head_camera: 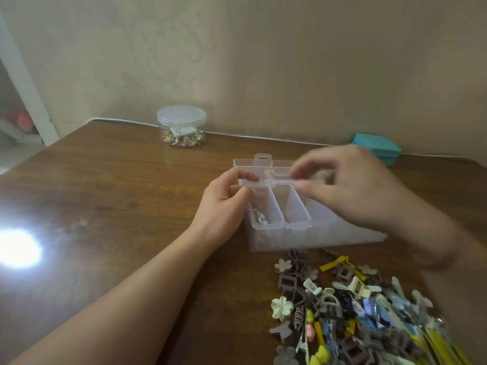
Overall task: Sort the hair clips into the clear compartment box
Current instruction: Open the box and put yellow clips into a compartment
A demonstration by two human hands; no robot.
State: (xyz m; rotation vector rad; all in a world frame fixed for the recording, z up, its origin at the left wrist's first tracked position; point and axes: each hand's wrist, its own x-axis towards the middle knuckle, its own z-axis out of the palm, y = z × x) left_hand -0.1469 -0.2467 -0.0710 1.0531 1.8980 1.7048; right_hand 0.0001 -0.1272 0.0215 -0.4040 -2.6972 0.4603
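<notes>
The clear compartment box (pixel 295 238) stands mid-table with its lid (pixel 263 164) raised at the back. My left hand (pixel 226 198) pinches the lid's front left edge. My right hand (pixel 350 185), blurred, hovers over the right side of the box with thumb and fingers pinched at the lid's edge, and a pale object shows under its fingers. A small clip (pixel 261 218) lies in the front left compartment, and the one beside it looks empty. A pile of several hair clips (pixel 350 312), brown, cream, yellow and blue, lies in front of the box.
A round clear jar (pixel 181 126) of gold pieces stands at the back by the wall. A teal box (pixel 376 148) sits at the back right. The wooden table (pixel 105 193) has a bright light reflection at its left.
</notes>
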